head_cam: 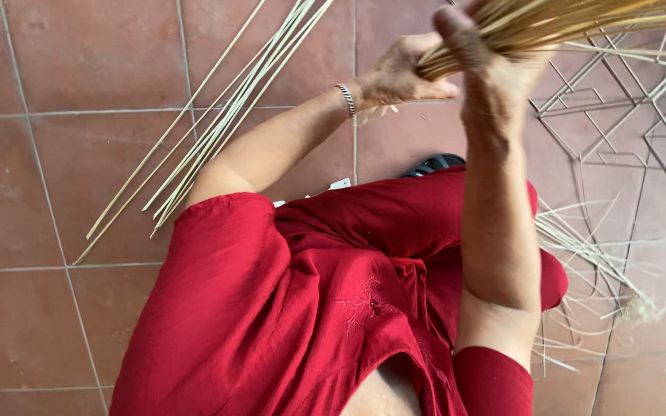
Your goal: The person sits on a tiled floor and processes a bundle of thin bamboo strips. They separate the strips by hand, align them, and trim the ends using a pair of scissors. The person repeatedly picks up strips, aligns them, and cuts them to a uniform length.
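Seated on the terracotta tiled floor [79, 77], I grip a bundle of thin pale bamboo strips [549, 23] in both hands, left hand [402, 73] and right hand [487, 69] closed around it, with loose strips [217, 123] still ungathered beside me.

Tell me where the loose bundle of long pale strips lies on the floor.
In the head view, the loose strips lie fanned across the red floor tiles at upper left, beside the arm wearing a bracelet.
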